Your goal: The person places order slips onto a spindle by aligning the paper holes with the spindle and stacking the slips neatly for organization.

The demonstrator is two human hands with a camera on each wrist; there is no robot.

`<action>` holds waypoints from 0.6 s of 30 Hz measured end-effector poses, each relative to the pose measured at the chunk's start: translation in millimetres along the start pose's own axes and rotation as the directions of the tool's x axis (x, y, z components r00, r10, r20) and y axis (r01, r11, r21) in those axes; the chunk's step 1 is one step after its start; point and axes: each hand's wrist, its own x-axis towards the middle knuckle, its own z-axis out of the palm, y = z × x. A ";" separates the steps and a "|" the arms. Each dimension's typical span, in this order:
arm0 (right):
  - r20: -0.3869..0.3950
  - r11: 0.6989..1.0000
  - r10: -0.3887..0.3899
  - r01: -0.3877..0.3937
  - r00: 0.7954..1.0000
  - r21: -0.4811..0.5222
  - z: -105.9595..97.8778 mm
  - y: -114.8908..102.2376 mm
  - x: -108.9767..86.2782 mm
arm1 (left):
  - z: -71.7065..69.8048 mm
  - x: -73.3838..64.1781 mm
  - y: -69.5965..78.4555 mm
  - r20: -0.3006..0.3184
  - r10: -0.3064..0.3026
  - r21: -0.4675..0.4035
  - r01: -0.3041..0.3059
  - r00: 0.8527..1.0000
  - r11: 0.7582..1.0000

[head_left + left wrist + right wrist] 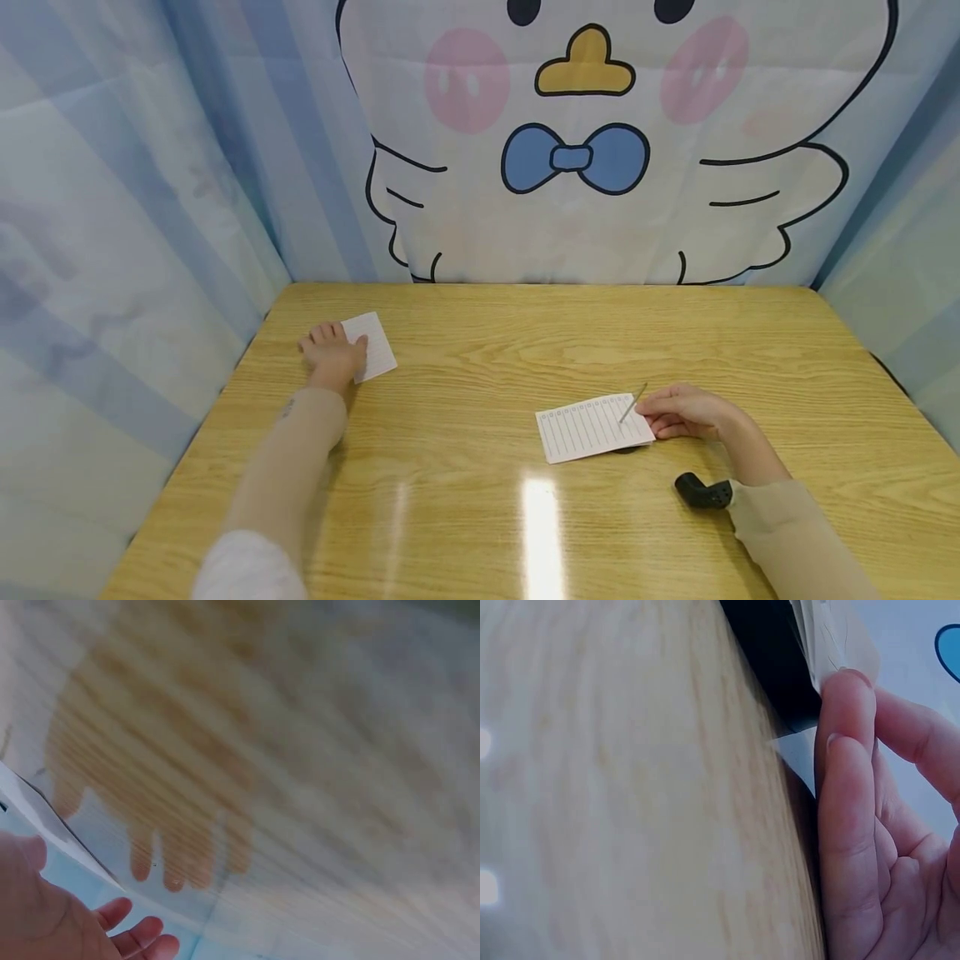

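Observation:
My right hand (690, 410) pinches the right edge of a lined note sheet (585, 429) between thumb and fingers. The sheet lies on a paper spike, whose thin metal rod (633, 403) sticks up through or beside it; I cannot tell which. Its black base (626, 451) is mostly hidden underneath. In the right wrist view, several paper layers (825, 637) show above the black base (772, 667). Far left, my left hand (333, 354) rests with spread fingers on the table, its thumb over a small white paper (377, 346).
The wooden table (465, 517) reflects a bright light near its front. A black wrist device (703, 492) sits at the right sleeve. Printed curtains (225, 167) hang behind and along both sides of the table.

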 end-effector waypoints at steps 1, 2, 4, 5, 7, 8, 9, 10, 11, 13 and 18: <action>-0.004 1.000 0.003 -0.003 1.000 0.003 0.4 0.3 0.2 | 0.6 0.9 0.7 0.009 -0.006 0.000 0.006 1.000 1.000; -0.006 1.000 0.004 -0.004 1.000 0.003 0.4 0.8 0.7 | 1.6 2.1 1.4 0.015 -0.010 0.006 0.010 1.000 1.000; -0.006 1.000 -0.001 0.001 1.000 0.001 0.3 1.6 1.3 | 3.1 4.7 4.3 0.031 -0.018 0.003 0.018 0.999 1.000; -0.007 1.000 0.000 0.000 1.000 0.001 0.2 1.8 1.5 | 3.4 5.6 6.2 0.039 -0.024 0.004 0.024 0.999 1.000; -0.006 1.000 0.000 0.000 1.000 0.002 -0.2 2.2 1.8 | 3.5 6.3 11.0 0.047 -0.029 0.007 0.029 0.998 1.000; -0.006 1.000 -0.001 0.001 1.000 0.002 -0.6 2.4 1.8 | 3.7 7.3 13.5 0.049 -0.035 0.006 0.035 0.998 0.999; -0.006 1.000 -0.001 0.002 1.000 0.001 -0.8 2.5 1.8 | 3.8 8.1 16.2 0.053 -0.044 0.004 0.044 0.998 0.999; -0.007 1.000 -0.002 0.002 1.000 0.001 -0.9 2.2 1.6 | 3.7 8.7 18.5 0.054 -0.055 0.007 0.054 0.997 0.998; -0.009 1.000 0.000 0.000 1.000 0.002 -0.8 2.0 1.6 | 3.6 9.3 20.5 0.056 -0.066 0.009 0.065 0.996 0.998; -0.012 1.000 0.001 -0.001 1.000 0.003 -0.6 1.6 1.4 | 4.1 12.2 22.8 0.068 -0.087 0.003 0.087 0.994 0.996; -0.016 1.000 0.003 -0.003 1.000 0.000 -0.3 1.4 1.3 | 2.1 9.7 26.3 0.094 -0.120 -0.072 0.127 0.988 0.989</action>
